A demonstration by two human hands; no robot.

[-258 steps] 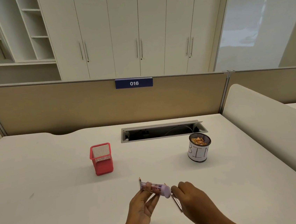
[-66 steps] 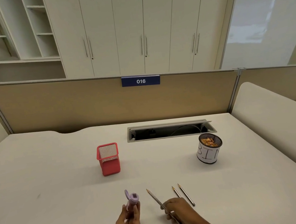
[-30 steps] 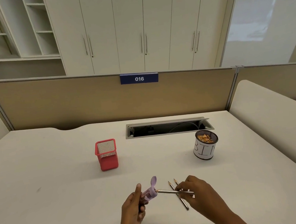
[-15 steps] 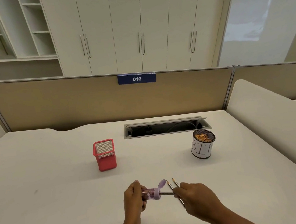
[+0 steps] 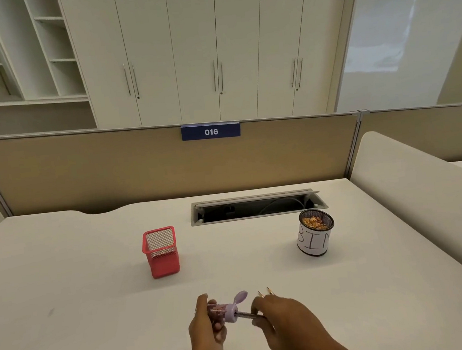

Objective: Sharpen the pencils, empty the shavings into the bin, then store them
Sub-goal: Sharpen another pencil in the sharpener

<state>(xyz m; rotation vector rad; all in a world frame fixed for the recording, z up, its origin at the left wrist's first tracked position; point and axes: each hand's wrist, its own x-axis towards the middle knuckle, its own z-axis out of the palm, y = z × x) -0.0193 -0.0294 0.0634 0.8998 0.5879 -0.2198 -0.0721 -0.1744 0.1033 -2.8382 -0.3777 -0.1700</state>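
Both forearms come in from the near edge and meet low over the white desk. The left hand stands thumb up, its fingers curled round the clear pink barrel of a lilac pencil sharpener. The sharpener lies level, with its flip lid standing open. Just right of the sharpener, the right hand, back upward, pinches a dark pencil whose end sits in the sharpener's mouth. Just beyond and right of the sharpener, the points of two more pencils show on the desk past the right knuckles, their shafts hidden. Farther off and left of the sharpener stands a red mesh pencil holder. Farther off to the sharpener's right stands a mesh cup labelled BIN, with shavings inside. Beyond these lies an open cable hatch, then a tan partition bearing a blue 016 plate.
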